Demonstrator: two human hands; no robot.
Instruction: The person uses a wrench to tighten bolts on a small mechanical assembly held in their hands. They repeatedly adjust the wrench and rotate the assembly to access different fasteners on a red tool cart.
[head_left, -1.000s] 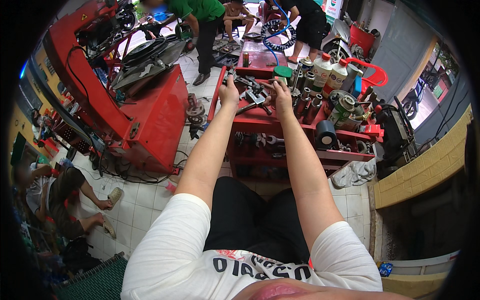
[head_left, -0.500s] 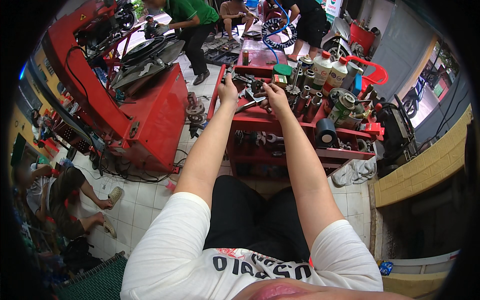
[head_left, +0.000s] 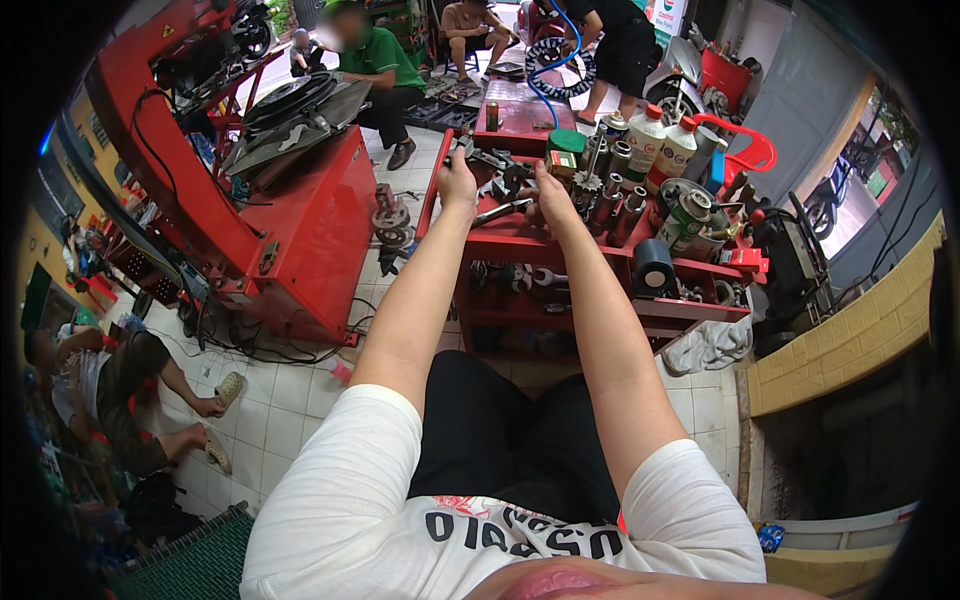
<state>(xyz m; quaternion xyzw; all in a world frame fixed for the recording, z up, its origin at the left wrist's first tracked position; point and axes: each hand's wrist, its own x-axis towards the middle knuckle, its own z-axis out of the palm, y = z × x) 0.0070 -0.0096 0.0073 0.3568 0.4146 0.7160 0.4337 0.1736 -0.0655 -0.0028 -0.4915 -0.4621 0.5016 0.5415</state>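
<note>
Both my arms reach out over a red tool cart. My left hand is closed at the left side of its top tray, around something mostly hidden by the fingers; a bit of metal shows above them. My right hand is curled over the middle of the tray, and what it holds, if anything, is hidden. Between the hands lie several loose metal tools and parts, among them a dark metal part and a shiny bar-shaped tool. Close beyond my right hand stands a small box below a green round lid.
Upright sockets, white bottles and a spray can crowd the cart's right side. A red tire machine stands at left. A co-worker in green crouches beyond it. Another person sits at lower left. A grey rag lies at right.
My right hand has shifted slightly, its fingers drawing away from the dark metal part. My left hand stays in place. The co-worker in green has gone from bending over to crouching.
</note>
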